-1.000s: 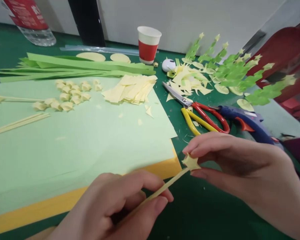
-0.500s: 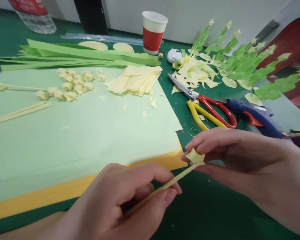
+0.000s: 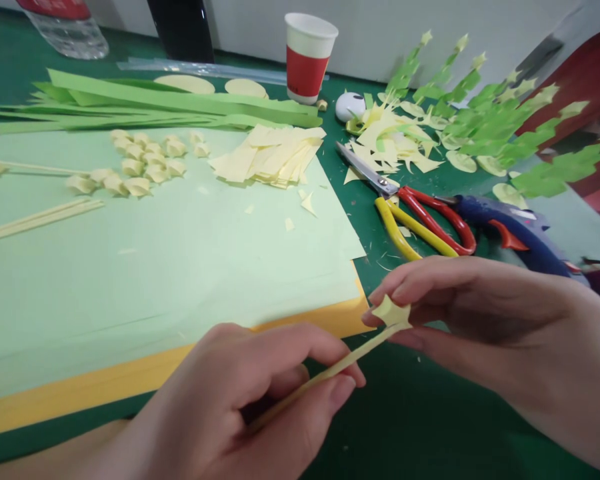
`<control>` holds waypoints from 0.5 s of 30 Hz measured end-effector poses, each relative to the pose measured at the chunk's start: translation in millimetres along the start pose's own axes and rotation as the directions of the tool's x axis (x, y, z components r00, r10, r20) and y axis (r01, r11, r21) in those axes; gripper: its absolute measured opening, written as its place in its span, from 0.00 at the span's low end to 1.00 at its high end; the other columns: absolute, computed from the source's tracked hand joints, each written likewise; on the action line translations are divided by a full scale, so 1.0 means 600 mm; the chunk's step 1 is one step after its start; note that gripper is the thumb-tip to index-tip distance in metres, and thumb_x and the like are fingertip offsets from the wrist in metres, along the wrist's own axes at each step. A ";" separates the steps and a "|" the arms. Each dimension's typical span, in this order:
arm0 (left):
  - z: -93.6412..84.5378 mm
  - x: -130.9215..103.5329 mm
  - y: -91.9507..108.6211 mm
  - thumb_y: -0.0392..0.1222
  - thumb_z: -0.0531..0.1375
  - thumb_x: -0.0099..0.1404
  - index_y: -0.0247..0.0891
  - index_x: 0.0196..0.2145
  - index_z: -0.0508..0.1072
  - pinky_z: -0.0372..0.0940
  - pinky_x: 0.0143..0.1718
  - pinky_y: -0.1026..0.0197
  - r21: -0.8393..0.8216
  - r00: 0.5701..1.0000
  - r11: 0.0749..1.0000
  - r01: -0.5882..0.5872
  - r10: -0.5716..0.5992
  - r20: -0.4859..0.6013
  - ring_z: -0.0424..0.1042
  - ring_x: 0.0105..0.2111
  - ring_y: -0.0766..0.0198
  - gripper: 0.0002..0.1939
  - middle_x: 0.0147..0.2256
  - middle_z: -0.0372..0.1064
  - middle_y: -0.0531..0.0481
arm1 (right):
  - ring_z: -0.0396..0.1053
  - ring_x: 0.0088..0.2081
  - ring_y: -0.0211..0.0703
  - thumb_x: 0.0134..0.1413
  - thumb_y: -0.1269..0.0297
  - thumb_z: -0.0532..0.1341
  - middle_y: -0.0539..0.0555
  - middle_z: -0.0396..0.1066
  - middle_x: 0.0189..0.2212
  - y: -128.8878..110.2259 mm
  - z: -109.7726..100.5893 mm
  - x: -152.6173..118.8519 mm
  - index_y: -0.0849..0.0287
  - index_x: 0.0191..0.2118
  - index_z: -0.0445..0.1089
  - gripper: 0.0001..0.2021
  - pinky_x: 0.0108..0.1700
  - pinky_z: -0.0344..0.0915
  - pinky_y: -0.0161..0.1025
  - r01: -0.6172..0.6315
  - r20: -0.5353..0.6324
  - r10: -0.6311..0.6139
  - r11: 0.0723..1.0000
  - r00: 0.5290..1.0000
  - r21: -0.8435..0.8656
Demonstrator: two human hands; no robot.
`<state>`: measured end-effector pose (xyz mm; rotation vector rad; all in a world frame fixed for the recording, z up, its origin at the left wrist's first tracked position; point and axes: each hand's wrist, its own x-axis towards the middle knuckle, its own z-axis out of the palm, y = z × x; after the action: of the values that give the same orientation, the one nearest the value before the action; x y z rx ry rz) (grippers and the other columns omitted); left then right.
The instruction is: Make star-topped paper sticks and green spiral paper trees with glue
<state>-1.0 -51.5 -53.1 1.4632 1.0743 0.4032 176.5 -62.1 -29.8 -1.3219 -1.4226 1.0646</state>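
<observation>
Just right of and below the frame's centre, I see a pale paper star (image 3: 391, 312), pinched lightly in the right hand (image 3: 500, 333), its fingers loosely curved. The left hand (image 3: 275, 393), bottom centre, is nearly closed, pinching a narrow paper strip (image 3: 367, 345) that reaches the star. Scissors (image 3: 440, 212) lie right of centre on the green bench (image 3: 390, 427).
</observation>
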 end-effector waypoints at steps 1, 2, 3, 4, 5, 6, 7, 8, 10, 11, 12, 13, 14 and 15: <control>-0.002 0.001 0.001 0.50 0.54 0.57 0.45 0.21 0.72 0.39 0.11 0.66 0.007 1.000 1.000 -0.004 0.004 -0.006 0.43 0.12 0.70 0.13 0.09 0.46 0.58 | 0.72 0.28 0.29 0.39 0.80 0.66 0.43 0.74 0.29 0.001 -0.001 -0.001 0.51 0.30 0.75 0.14 0.33 0.69 0.16 -0.001 0.001 0.001 1.000 1.000 0.001; -0.004 0.001 0.001 0.49 0.54 0.57 0.45 0.21 0.72 0.39 0.10 0.67 0.010 1.000 1.000 -0.005 0.005 -0.010 0.44 0.11 0.70 0.13 0.09 0.47 0.58 | 0.72 0.28 0.29 0.39 0.79 0.66 0.43 0.74 0.29 0.002 -0.001 -0.001 0.51 0.31 0.75 0.14 0.33 0.69 0.16 -0.001 0.003 0.001 1.000 1.000 0.002; -0.007 0.002 0.003 0.49 0.54 0.57 0.45 0.21 0.72 0.39 0.10 0.67 0.013 1.000 1.000 -0.003 0.004 -0.011 0.45 0.11 0.70 0.13 0.09 0.48 0.58 | 0.72 0.28 0.30 0.40 0.79 0.66 0.43 0.74 0.29 0.002 -0.002 -0.002 0.51 0.31 0.75 0.14 0.33 0.69 0.16 -0.002 0.008 0.002 1.000 1.000 0.002; -0.009 0.002 0.004 0.49 0.55 0.57 0.45 0.21 0.73 0.40 0.10 0.67 0.018 1.000 1.000 -0.001 0.001 -0.007 0.46 0.11 0.70 0.13 0.09 0.48 0.58 | 0.72 0.29 0.30 0.40 0.79 0.66 0.43 0.74 0.29 0.003 -0.002 -0.002 0.50 0.31 0.75 0.14 0.33 0.69 0.16 -0.002 0.013 0.002 1.000 1.000 0.001; -0.010 0.002 0.005 0.49 0.55 0.57 0.45 0.21 0.73 0.40 0.10 0.67 0.023 1.000 1.000 0.003 -0.003 0.003 0.47 0.11 0.70 0.12 0.09 0.49 0.58 | 0.72 0.29 0.30 0.41 0.79 0.66 0.43 0.74 0.30 0.003 -0.003 -0.003 0.50 0.32 0.74 0.14 0.33 0.69 0.17 -0.001 0.018 0.001 1.000 1.000 0.001; -0.011 0.002 0.005 0.49 0.55 0.57 0.46 0.21 0.73 0.41 0.10 0.67 0.028 1.000 1.000 0.007 -0.007 0.012 0.48 0.11 0.70 0.12 0.09 0.49 0.57 | 0.72 0.29 0.29 0.41 0.78 0.66 0.43 0.74 0.30 0.003 -0.003 -0.003 0.49 0.33 0.74 0.14 0.34 0.69 0.16 0.007 0.023 -0.007 1.000 1.000 0.000; -0.011 0.002 0.006 0.49 0.55 0.57 0.46 0.21 0.73 0.42 0.10 0.67 0.030 1.000 1.000 0.009 -0.009 0.018 0.49 0.11 0.69 0.12 0.09 0.49 0.57 | 0.72 0.29 0.29 0.41 0.79 0.66 0.43 0.74 0.30 0.002 -0.003 -0.003 0.49 0.33 0.74 0.15 0.34 0.69 0.16 0.006 0.030 -0.006 1.000 1.000 -0.003; -0.011 0.002 0.005 0.49 0.55 0.57 0.46 0.21 0.73 0.42 0.10 0.67 0.026 1.000 1.000 0.010 -0.010 0.019 0.49 0.11 0.69 0.12 0.09 0.49 0.57 | 0.72 0.29 0.29 0.41 0.79 0.66 0.43 0.74 0.30 0.002 -0.003 -0.003 0.49 0.33 0.74 0.15 0.35 0.69 0.16 0.004 0.033 -0.004 1.000 0.999 -0.002; -0.008 0.001 0.004 0.49 0.55 0.57 0.46 0.21 0.72 0.40 0.10 0.66 0.009 1.000 1.000 0.011 -0.011 0.012 0.46 0.11 0.70 0.12 0.09 0.48 0.58 | 0.73 0.30 0.30 0.41 0.79 0.65 0.43 0.74 0.30 0.001 -0.002 -0.003 0.50 0.33 0.74 0.15 0.35 0.69 0.16 0.009 0.034 -0.009 1.000 0.999 0.004; -0.005 0.001 0.003 0.49 0.54 0.58 0.45 0.21 0.72 0.39 0.10 0.66 -0.001 1.000 1.000 0.012 -0.012 0.009 0.44 0.11 0.70 0.13 0.09 0.46 0.58 | 0.73 0.30 0.30 0.41 0.79 0.65 0.43 0.74 0.30 0.000 -0.001 -0.003 0.50 0.33 0.75 0.15 0.35 0.69 0.16 0.009 0.033 -0.009 1.000 0.999 0.005; -0.003 0.000 0.002 0.50 0.54 0.58 0.45 0.21 0.71 0.37 0.10 0.65 -0.010 1.000 1.000 0.014 -0.014 0.009 0.42 0.11 0.70 0.13 0.10 0.44 0.58 | 0.73 0.30 0.30 0.41 0.80 0.65 0.44 0.74 0.30 -0.001 -0.001 -0.003 0.50 0.33 0.75 0.15 0.35 0.69 0.16 0.009 0.033 -0.010 1.000 0.999 0.005; -0.001 -0.001 0.002 0.50 0.53 0.58 0.45 0.21 0.71 0.36 0.11 0.65 -0.017 1.000 1.000 0.016 -0.016 0.010 0.40 0.12 0.70 0.13 0.10 0.42 0.58 | 0.73 0.29 0.30 0.41 0.80 0.66 0.44 0.74 0.30 -0.001 -0.001 -0.003 0.50 0.33 0.75 0.15 0.34 0.69 0.16 0.013 0.031 -0.013 1.000 0.999 0.007; 0.001 -0.001 0.002 0.50 0.52 0.59 0.45 0.21 0.70 0.35 0.11 0.64 -0.024 1.000 1.000 0.017 -0.017 0.014 0.39 0.12 0.70 0.14 0.10 0.41 0.58 | 0.73 0.29 0.30 0.41 0.80 0.66 0.44 0.74 0.30 -0.001 -0.001 -0.003 0.50 0.33 0.75 0.15 0.34 0.69 0.16 0.018 0.032 -0.018 1.000 0.999 0.009; 0.002 -0.002 0.002 0.50 0.51 0.59 0.44 0.21 0.70 0.35 0.11 0.64 -0.029 1.000 0.999 0.019 -0.018 0.018 0.38 0.12 0.70 0.14 0.11 0.40 0.58 | 0.72 0.29 0.29 0.40 0.80 0.66 0.44 0.74 0.29 -0.002 -0.001 -0.003 0.50 0.33 0.75 0.15 0.34 0.68 0.15 0.014 0.033 -0.015 1.000 0.999 0.011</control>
<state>0.0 -53.1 -52.1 1.4275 1.0628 0.3902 176.7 -63.6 -28.7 -1.2900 -1.4471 1.0878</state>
